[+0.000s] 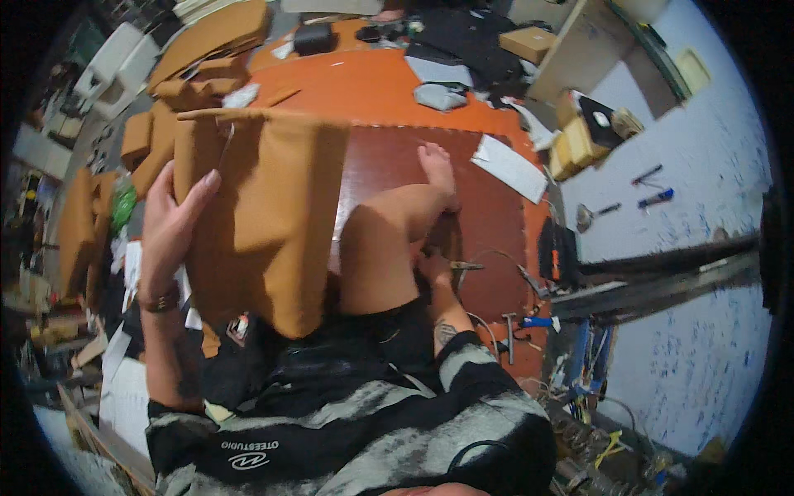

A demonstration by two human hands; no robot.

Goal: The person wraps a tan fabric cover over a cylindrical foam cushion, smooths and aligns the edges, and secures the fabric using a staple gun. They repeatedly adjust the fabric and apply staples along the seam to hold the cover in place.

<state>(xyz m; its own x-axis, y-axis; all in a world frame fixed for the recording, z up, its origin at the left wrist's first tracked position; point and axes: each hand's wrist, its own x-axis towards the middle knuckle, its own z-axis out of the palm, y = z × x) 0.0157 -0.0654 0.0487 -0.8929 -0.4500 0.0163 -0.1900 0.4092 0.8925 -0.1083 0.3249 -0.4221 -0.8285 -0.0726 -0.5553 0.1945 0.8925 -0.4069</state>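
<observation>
My left hand (180, 211) grips the left side of a large tan piece of upholstery material (265, 215), thumb over its face, raised upright beside my bare leg (372, 244). A small slit or thread shows near its top. My right hand (434, 264) is low beside my right knee, closed around a slim tool (467, 267) that is partly hidden and too small to name; a thin hose or cable curves nearby. I sit on a red-brown mat (488, 231) with a white sheet (509, 165) on it.
Tan padded pieces (153, 140) pile at the left. An orange surface (372, 83) holds dark cloth and a grey bundle. At the right stand yellow foam blocks (571, 149), white boards with handwriting (662, 347) and scattered hand tools (529, 322). A cardboard box (527, 41) sits at the back.
</observation>
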